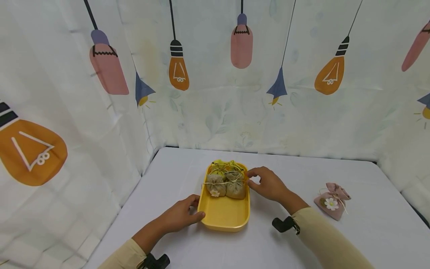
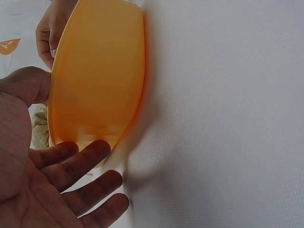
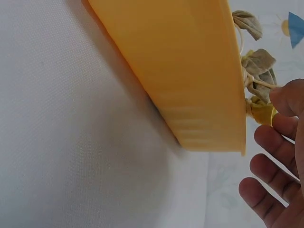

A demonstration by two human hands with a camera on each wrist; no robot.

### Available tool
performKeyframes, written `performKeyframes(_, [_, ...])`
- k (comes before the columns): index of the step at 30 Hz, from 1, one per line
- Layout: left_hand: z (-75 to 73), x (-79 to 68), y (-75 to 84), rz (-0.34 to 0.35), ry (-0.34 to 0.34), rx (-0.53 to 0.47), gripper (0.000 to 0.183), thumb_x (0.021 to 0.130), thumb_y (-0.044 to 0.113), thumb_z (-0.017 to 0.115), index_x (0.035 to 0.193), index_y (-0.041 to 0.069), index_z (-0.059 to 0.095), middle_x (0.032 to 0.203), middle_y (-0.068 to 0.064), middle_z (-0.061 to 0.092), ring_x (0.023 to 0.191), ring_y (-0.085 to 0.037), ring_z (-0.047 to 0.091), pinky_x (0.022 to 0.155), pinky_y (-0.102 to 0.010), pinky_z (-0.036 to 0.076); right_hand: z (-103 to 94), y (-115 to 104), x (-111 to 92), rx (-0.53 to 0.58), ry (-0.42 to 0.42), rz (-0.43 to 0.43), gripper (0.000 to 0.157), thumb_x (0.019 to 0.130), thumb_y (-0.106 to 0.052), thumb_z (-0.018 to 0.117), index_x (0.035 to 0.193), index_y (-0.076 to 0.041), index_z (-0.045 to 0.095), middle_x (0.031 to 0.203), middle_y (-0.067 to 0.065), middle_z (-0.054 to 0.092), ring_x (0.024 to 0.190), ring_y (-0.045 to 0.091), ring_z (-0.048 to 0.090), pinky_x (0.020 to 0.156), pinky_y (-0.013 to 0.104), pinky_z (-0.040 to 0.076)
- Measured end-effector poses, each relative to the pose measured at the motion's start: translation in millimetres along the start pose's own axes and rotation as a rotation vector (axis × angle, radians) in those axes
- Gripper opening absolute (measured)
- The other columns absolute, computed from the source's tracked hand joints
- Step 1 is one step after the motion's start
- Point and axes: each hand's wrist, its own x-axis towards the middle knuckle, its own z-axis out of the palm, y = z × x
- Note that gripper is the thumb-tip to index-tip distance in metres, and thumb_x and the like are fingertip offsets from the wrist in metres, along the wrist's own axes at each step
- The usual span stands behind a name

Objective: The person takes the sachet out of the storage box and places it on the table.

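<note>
A yellow tray (image 1: 226,216) stands on the white table. Its far half holds two yellow drawstring pouches (image 1: 219,166) behind two beige drawstring pouches (image 1: 236,189); the left beige one bears a pale flower. My left hand (image 1: 181,215) touches the tray's left side, thumb at the rim and fingers loosely spread along the outer wall in the left wrist view. Over the tray's right rim, my right hand (image 1: 267,183) has its thumb and index finger close to the pouches. A cord from a beige pouch (image 3: 259,61) reaches its thumb; its other fingers are spread.
A pink drawstring pouch (image 1: 330,203) with a white flower lies on the table (image 1: 289,168) to the right, beyond my right forearm. Patterned cloth (image 1: 215,104) hangs behind the table and along its left side.
</note>
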Motion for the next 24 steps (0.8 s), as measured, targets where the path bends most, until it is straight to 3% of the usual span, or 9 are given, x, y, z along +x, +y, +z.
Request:
performKeyframes(16, [1.0,0.1,0.1,-0.015,0.002,0.001,0.065,0.096,0.049,0.070,0.145,0.011,0.050,0.128,-0.003,0.064,0.122,-0.029,0.058,0.099,-0.057,0.047,7.4,-5.3,7.6,-0.009,-0.017,-0.001,0.027,0.095,-0.028,0.076,0.120,-0.015,0.074,0.110,-0.003,0.068,0.111,0.027,0.061,0.086,0.044,0.055])
performKeyframes(24, [1.0,-0.4,-0.5,-0.011,0.002,0.001,0.065,0.096,0.049,0.070,0.144,0.011,0.050,0.129,-0.004,0.064,0.122,-0.029,0.058,0.099,-0.058,0.047,11.5,-8.0,11.5,-0.042,-0.003,-0.046,0.024,0.095,-0.027,0.076,0.116,-0.015,0.076,0.102,-0.007,0.069,0.107,0.025,0.062,0.089,0.046,0.053])
